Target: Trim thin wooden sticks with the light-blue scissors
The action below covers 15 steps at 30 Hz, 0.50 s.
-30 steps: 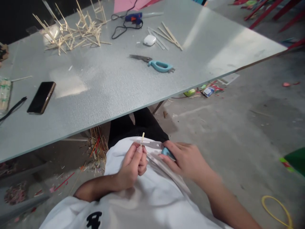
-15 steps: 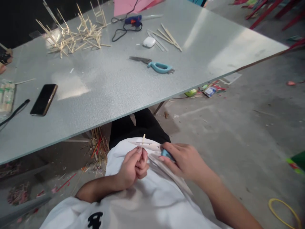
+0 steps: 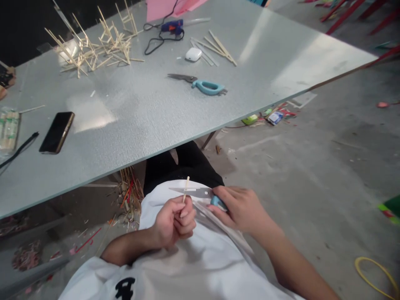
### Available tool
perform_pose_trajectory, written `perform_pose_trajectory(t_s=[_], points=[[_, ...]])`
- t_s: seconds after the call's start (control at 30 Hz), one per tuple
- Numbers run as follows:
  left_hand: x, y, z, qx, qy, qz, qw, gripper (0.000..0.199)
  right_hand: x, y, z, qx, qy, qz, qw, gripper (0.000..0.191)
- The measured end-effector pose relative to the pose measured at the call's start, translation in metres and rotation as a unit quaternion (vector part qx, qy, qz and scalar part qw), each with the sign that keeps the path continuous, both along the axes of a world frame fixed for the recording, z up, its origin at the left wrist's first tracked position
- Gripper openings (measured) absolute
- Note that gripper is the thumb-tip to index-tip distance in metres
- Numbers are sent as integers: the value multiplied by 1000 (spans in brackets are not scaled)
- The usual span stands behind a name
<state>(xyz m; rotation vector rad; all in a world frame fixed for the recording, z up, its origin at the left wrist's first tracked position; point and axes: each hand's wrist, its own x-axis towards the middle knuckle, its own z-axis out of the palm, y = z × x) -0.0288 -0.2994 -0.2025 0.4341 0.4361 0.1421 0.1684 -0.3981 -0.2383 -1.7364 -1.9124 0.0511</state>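
Above my lap, my left hand (image 3: 175,220) is closed, pinching a short wooden stick (image 3: 186,183) that points up from the fingertips. My right hand (image 3: 242,208) is wrapped round the blue handle of a knife (image 3: 200,192). Its grey blade has slots in it and lies level, tip to the left, crossing the stick just above my left fingers. Whether the edge bites into the wood I cannot tell. On the table, nearest beyond my hands, lie blue-handled scissors (image 3: 208,87), one half with a dark blade.
The grey table (image 3: 131,121) ends just beyond my lap. On it are a stick framework (image 3: 93,50), a blue glue gun (image 3: 172,26), a white case (image 3: 193,54), loose sticks (image 3: 221,48), a phone (image 3: 57,132) and packed sticks (image 3: 9,129). Scraps (image 3: 275,117) litter the floor.
The knife blade has turned so its flat side faces up more. My left fingers have shifted slightly, showing more of the stick. The view has moved a little.
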Motion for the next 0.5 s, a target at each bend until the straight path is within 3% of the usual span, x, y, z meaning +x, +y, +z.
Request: perform_pose_trajectory(t_s=[0.13,0.2,0.3,0.4,0.5], points=[[-6,-4,4,0,-28,-40,999,37,18,14,-14,-84,-70,-188,976,43],[-6,-4,5,-7,-23,-50,998,35,27,14,-14,-94,-46,-231,967,44],[-2,1,5,-31,-5,-42,999,33,26,4,-3,-37,41,-114,992,39],[1,6,2,-41,-4,-50,998,34,13,-6,11,-14,51,23,998,36],[0,5,1,-40,6,-47,998,36,6,-2,13,-31,13,40,999,36]])
